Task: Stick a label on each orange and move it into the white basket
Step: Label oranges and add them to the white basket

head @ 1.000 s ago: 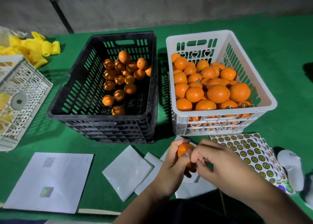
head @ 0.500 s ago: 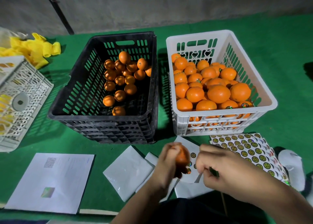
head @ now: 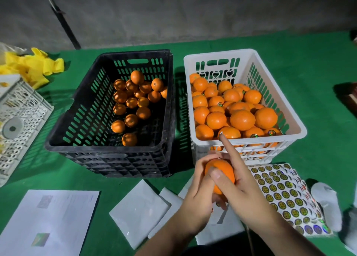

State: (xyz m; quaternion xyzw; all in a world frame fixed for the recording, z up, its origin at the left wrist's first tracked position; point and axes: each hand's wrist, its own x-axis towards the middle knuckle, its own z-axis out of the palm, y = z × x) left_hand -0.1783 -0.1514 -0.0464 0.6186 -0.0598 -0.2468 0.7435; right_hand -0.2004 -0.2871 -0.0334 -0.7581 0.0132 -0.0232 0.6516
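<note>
One orange (head: pixel 222 168) is held in front of the white basket (head: pixel 260 139), just above the table. My left hand (head: pixel 197 195) grips it from the left and underneath. My right hand (head: pixel 245 193) holds its right side, thumb pressed across the fruit and index finger pointing straight up at the basket's front rim. No label shows on the visible side of the orange. The white basket is heaped with oranges (head: pixel 241 118), some bearing shiny stickers. The black basket (head: pixel 104 148) holds several unlabelled oranges (head: pixel 133 101). A sheet of round labels (head: pixel 280 193) lies right of my hands.
White backing papers (head: pixel 139 211) lie under and left of my hands on the green cloth. A printed sheet (head: pixel 48 223) sits at the front left. A white lattice crate (head: pixel 21 116) and yellow material (head: pixel 29 68) are at the far left. A white object (head: pixel 326 203) lies beyond the label sheet.
My right hand came back onto the orange, thumb now pressing on it and index finger raised. Both hands and the orange moved up toward the white basket.
</note>
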